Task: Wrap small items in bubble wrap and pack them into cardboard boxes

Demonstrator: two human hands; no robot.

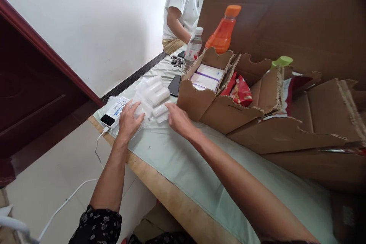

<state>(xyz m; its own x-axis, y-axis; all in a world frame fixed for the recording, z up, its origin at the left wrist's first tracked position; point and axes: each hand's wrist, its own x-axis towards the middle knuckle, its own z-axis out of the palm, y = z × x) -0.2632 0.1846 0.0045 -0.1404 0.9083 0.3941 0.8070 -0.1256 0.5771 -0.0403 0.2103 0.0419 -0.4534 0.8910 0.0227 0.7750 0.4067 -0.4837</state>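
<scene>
My left hand (128,121) lies flat with fingers spread on a clear plastic bag of white tubes (153,97) at the table's left end. My right hand (178,119) reaches the same bag from the right, fingers stretched out and touching its near edge. Just left of the bag lies a white power bank (114,112) with a cable hanging off the table. An open cardboard box (200,99) holding white and purple packets stands right of my right hand.
Torn cardboard pieces (300,133) fill the table's right side. A water bottle (193,48), an orange bottle (223,32), a black phone (174,85) and keys lie further back. Another person in a white shirt (183,4) sits at the far end. A dark door (34,84) stands left.
</scene>
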